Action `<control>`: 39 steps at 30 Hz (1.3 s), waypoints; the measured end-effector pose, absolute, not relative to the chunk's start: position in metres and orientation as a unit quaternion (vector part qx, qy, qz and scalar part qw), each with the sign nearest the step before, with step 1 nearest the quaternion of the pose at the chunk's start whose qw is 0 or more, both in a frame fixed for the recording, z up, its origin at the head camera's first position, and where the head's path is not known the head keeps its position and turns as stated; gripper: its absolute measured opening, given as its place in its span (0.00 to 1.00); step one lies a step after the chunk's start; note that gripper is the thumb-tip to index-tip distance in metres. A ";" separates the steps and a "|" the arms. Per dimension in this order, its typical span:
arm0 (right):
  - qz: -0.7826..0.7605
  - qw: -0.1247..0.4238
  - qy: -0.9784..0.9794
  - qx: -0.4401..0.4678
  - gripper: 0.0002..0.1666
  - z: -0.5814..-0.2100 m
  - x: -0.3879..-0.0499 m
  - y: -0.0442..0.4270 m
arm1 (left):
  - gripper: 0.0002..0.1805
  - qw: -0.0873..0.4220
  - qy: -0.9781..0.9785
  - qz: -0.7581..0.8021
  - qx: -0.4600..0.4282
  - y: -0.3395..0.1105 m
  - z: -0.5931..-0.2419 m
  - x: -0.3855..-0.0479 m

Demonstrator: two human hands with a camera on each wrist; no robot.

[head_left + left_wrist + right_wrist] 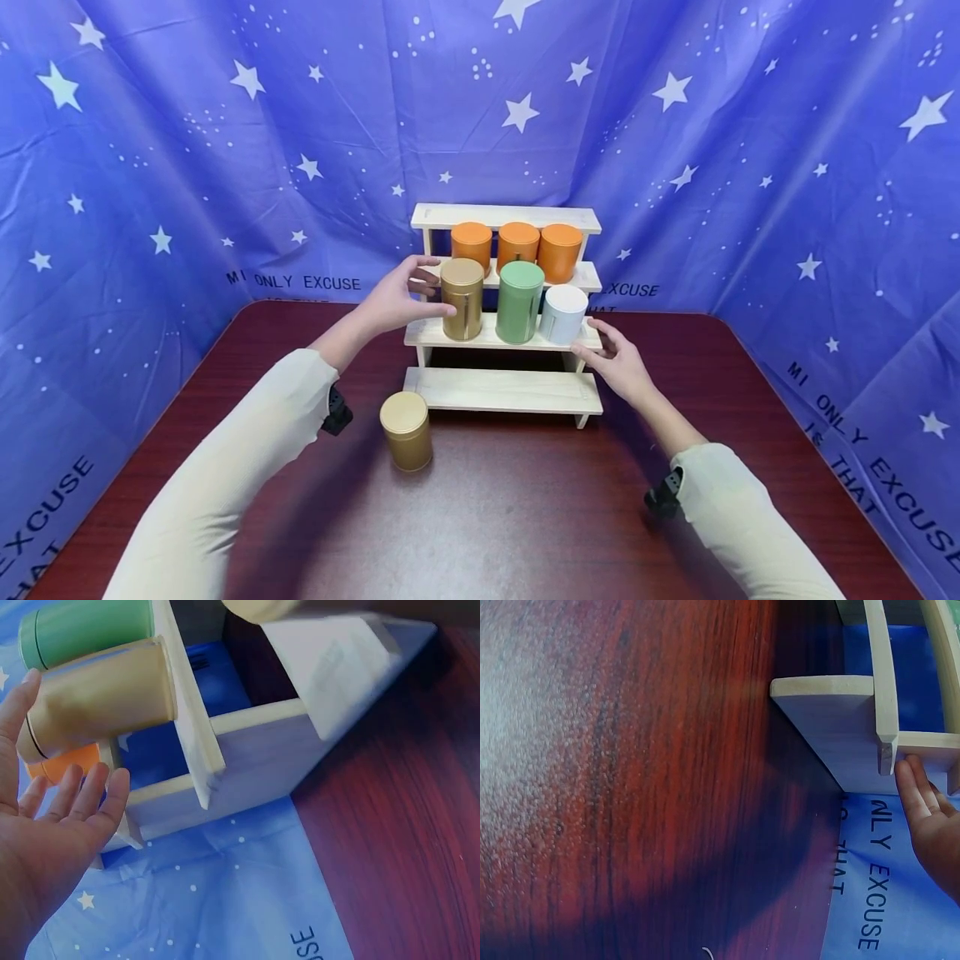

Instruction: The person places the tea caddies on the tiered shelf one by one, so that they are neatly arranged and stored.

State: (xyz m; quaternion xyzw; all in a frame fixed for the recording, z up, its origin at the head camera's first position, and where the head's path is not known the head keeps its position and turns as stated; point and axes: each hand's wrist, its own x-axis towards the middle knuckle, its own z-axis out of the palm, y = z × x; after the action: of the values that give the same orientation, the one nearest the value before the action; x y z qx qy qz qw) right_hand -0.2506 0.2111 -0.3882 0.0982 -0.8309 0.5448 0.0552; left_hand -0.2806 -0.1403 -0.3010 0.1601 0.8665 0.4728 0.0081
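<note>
My left hand (pixel 399 296) is beside a gold canister (pixel 462 304) on the second-lowest tier of a wooden stepped shelf (pixel 502 390). The left wrist view shows that hand (pixel 56 832) with fingers spread and its thumb near the canister's lid end; contact is unclear. To the right on that tier stand a green canister (pixel 519 308) and a white canister (pixel 563 317). My right hand (pixel 618 362) is at the tier's right end, close to the white canister. In the right wrist view, its fairly straight fingers (pixel 911 787) touch or nearly touch the shelf's side.
Three orange canisters stand on the tier behind, one of them (pixel 560 254) at the right. Another gold canister (pixel 407 432) stands on the dark red table (pixel 510 517), left of the shelf's front. A blue star-patterned cloth (pixel 360 150) hangs around the table's back and sides.
</note>
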 end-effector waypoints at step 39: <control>0.545 0.055 -0.830 0.105 0.37 -0.394 -0.255 0.214 | 0.39 0.111 0.855 0.433 0.263 -0.196 -0.355 -0.216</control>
State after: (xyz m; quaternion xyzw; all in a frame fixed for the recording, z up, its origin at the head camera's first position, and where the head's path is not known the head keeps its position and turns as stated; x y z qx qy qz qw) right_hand -0.2550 0.2137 -0.3938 0.1050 -0.8300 0.5451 0.0546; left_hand -0.2162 -0.1962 -0.3552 0.2628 0.8552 0.4329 0.1105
